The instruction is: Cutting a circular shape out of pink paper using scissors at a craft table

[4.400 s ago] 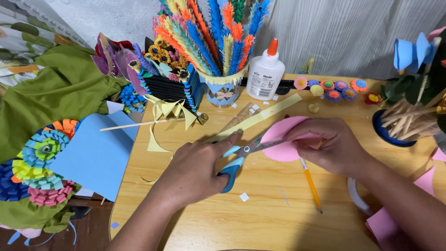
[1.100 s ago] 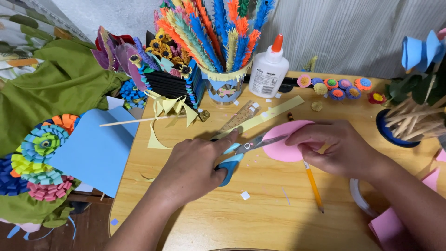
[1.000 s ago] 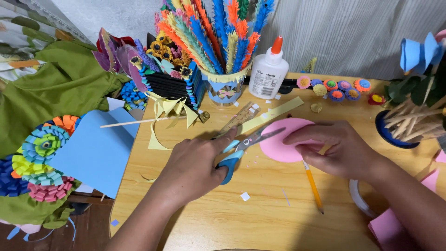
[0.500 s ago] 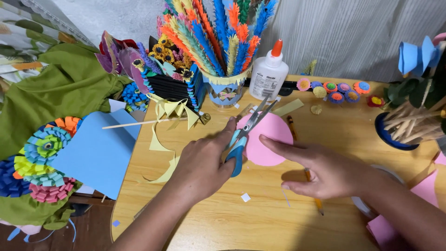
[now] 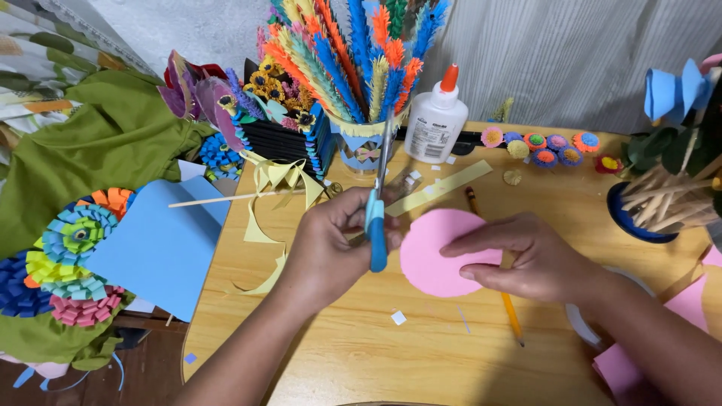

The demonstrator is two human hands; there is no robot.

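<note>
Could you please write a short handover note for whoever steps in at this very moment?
Left hand: grip closed on the blue-handled scissors, blades shut and pointing away, toward the cup of paper feathers.
Right hand: fingers pressing the pink paper circle flat on the wooden table.
A pencil lies partly under that hand; the glue bottle stands behind.
Done: the circle looks fully cut out; yellow offcuts lie at the left.
Left: the circle shows no folds, cuts or glue yet.

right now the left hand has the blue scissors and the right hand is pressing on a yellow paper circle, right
Not quite: the circle is pink, not yellow, as the head view shows. The left hand does hold the blue scissors, and the right hand presses on the circle.
</note>
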